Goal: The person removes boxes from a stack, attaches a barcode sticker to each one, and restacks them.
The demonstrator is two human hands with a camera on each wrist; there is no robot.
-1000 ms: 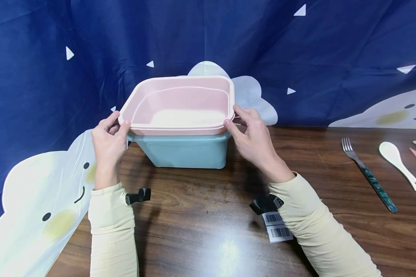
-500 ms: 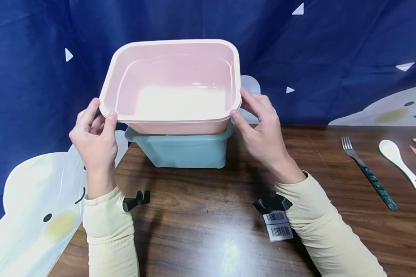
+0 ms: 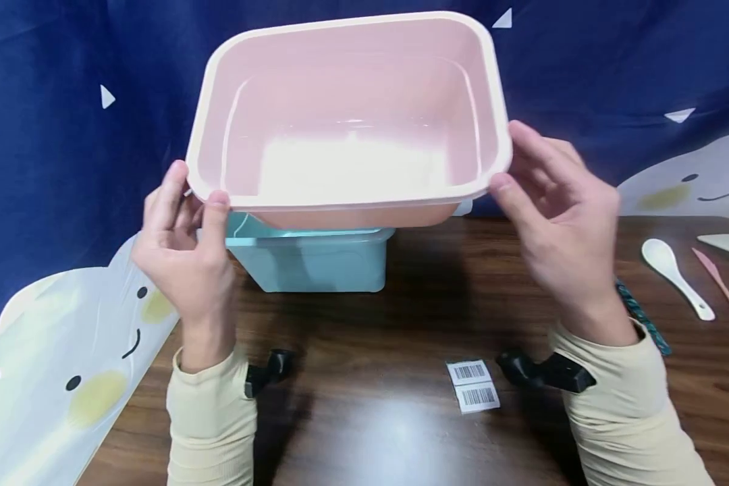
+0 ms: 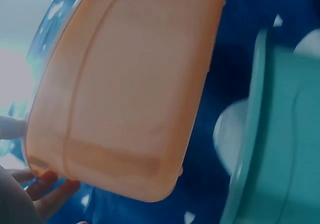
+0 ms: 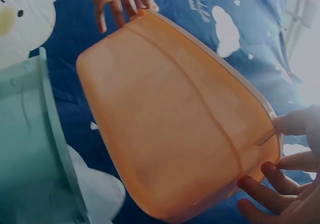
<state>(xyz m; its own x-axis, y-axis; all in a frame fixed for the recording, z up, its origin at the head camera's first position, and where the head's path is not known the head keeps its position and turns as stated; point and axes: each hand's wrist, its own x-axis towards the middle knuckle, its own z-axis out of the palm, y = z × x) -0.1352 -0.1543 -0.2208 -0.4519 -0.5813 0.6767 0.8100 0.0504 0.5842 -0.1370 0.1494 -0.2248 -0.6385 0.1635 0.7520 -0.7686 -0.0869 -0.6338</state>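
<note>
An empty pink plastic tub [image 3: 352, 121] hangs in the air, tilted so its inside faces me. My left hand [image 3: 185, 243] pinches its left rim, thumb on top. My right hand [image 3: 553, 216] holds the right rim, thumb on the edge and fingers behind. Below and behind it a teal tub [image 3: 310, 260] stands on the brown wooden table [image 3: 401, 418]. From the wrist views I see the pink tub's underside [image 4: 130, 89] [image 5: 170, 129], with the teal tub [image 4: 280, 144] [image 5: 30, 149] beside it and fingers [image 5: 265, 191] curled under the rim.
A white spoon [image 3: 674, 277], a pink utensil [image 3: 723, 290] and a fork handle [image 3: 640, 317] partly behind my right wrist lie at the right. Barcode labels [image 3: 472, 385] lie on the table near me. A dark blue cloth with cloud faces [image 3: 67, 169] hangs behind.
Both hands have lifted the pink tub up out of the teal tub and brought it toward me and a little right. The teal tub stayed on the table.
</note>
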